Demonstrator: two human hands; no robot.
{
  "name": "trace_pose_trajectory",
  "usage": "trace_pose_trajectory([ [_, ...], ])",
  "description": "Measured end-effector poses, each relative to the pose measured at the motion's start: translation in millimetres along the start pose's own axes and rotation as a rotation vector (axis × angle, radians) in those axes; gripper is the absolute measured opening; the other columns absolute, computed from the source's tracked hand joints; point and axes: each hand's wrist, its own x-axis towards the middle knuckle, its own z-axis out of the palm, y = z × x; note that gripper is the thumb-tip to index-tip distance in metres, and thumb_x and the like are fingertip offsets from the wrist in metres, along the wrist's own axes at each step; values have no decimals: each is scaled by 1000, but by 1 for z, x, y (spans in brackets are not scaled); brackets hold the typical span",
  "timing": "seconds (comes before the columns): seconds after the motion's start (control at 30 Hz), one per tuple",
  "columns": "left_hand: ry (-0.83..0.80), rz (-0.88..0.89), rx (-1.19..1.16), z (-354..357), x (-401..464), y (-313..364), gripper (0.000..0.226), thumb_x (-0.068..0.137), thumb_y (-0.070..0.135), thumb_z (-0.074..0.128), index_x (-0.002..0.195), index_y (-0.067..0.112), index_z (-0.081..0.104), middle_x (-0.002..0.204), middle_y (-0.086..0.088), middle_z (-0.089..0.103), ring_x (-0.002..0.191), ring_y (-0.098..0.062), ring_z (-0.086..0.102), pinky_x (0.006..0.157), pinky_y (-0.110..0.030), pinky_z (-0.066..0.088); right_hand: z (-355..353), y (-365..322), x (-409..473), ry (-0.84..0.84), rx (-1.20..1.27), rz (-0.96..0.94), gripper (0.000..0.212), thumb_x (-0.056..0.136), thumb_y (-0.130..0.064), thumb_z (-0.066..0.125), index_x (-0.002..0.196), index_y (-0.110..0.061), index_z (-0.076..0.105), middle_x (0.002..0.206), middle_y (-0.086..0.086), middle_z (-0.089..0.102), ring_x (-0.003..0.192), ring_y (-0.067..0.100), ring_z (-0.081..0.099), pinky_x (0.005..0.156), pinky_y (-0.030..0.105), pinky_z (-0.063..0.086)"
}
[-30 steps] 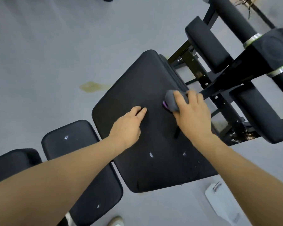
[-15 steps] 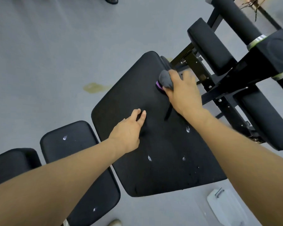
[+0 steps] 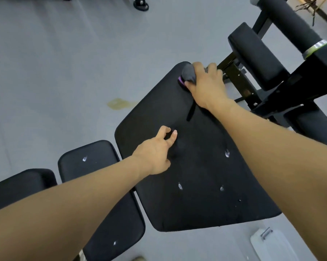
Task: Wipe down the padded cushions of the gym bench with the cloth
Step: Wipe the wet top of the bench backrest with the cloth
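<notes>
Three cushions (image 3: 187,176) (torn), one cloth (image 3: 189,74)

single head-worn wide-angle view, no second camera so no overlap; looks forward and steeply down from above the bench, both forearms entering from the bottom edge; large black cushion (image 3: 187,166) fills the centre, close, within arm's reach; right hand (image 3: 206,85) at the cushion's far end, left hand (image 3: 155,153) near its middle; grey floor (image 3: 64,63) takes the upper left; black frame (image 3: 272,95) in the upper right; straight lines bow toward the edges
</notes>
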Motion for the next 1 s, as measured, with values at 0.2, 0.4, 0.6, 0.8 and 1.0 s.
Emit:
trace_pose_trajectory([
  [0.2, 22, -20, -51, -1, -1, 4, 76, 88, 32, 51, 150, 26, 8, 147, 11, 1, 125, -21, 47, 90, -40, 51, -13, 46, -124, 19, -107, -38, 54, 89, -29, 59, 137, -17, 37, 120, 19, 39, 102, 36, 42, 76, 40, 43],
  [0.4, 46, -39, -45, 3, -2, 5, 74, 89, 31, 50, 150, 26, 7, 148, 9, -1, 125, -23, 47, 89, -41, 52, -7, 43, -105, 56, -260, -72, 51, 88, -34, 58, 128, -6, 44, 111, 25, 46, 95, 39, 48, 71, 40, 42],
  [0.6, 104, -61, -30, 13, -6, 10, 76, 90, 30, 50, 150, 26, 4, 151, 10, -5, 133, -17, 37, 89, -40, 52, -1, 33, -92, 103, -193, -20, 50, 91, -36, 54, 130, -9, 39, 119, 24, 43, 102, 38, 45, 76, 39, 41],
  [0.8, 129, -84, -20, 12, -9, 15, 75, 90, 30, 50, 150, 26, 5, 151, 9, -4, 132, -16, 38, 84, -38, 54, -4, 66, -192, 137, -303, -52, 39, 79, -24, 68, 110, -5, 54, 93, 19, 48, 74, 32, 46, 56, 36, 39],
  [1.0, 158, -99, -24, 15, -10, 18, 77, 90, 28, 50, 150, 26, 3, 152, 10, -5, 134, -14, 34, 82, -37, 54, 3, 48, -139, 215, -425, -133, 38, 78, -31, 64, 104, -5, 54, 93, 20, 53, 76, 33, 51, 58, 35, 37],
])
